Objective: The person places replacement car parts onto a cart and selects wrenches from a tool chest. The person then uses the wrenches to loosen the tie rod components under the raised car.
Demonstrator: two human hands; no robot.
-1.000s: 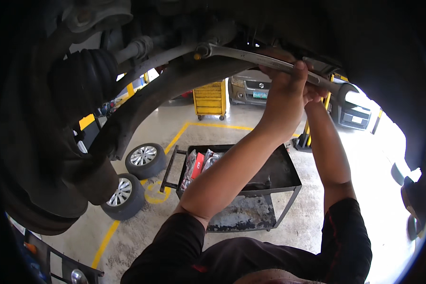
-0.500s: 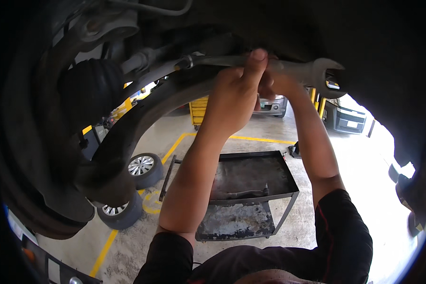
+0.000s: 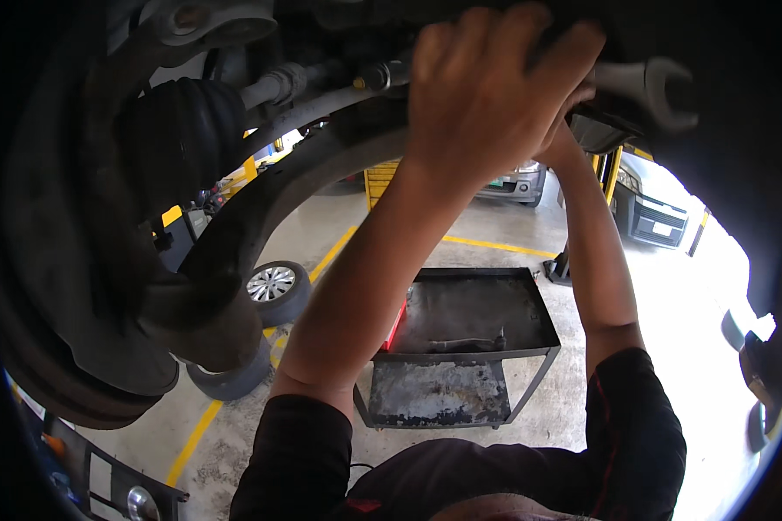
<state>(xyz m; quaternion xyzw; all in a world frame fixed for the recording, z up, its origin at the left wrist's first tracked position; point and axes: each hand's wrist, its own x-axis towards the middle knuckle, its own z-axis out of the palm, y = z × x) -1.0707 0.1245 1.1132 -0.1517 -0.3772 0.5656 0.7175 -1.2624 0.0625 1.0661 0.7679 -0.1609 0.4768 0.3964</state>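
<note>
A large steel open-end wrench (image 3: 634,80) lies across the tie rod (image 3: 317,106) under the raised car, its open jaw at the right. My left hand (image 3: 491,100) is high up, fingers bent over the wrench's shank, covering its middle and left part. My right hand (image 3: 565,130), mostly behind the left, is closed at the wrench near its right part. A steel fitting (image 3: 378,78) with a yellowish piece sits just left of my hands, beside the black ribbed boot (image 3: 195,130) and a curved control arm (image 3: 235,217).
Below stands a black metal cart (image 3: 469,308) with a red item and a tool on it. Two wheels (image 3: 278,293) lie at the left, a yellow tool cabinet (image 3: 381,187) and parked vehicles (image 3: 656,217) behind. A dark wheel-well liner (image 3: 712,156) curves down the right.
My left hand has moved up and now spreads over the wrench, where earlier its thumb pointed up beside it. The wrench's open end has risen and shifted right since half a second ago.
</note>
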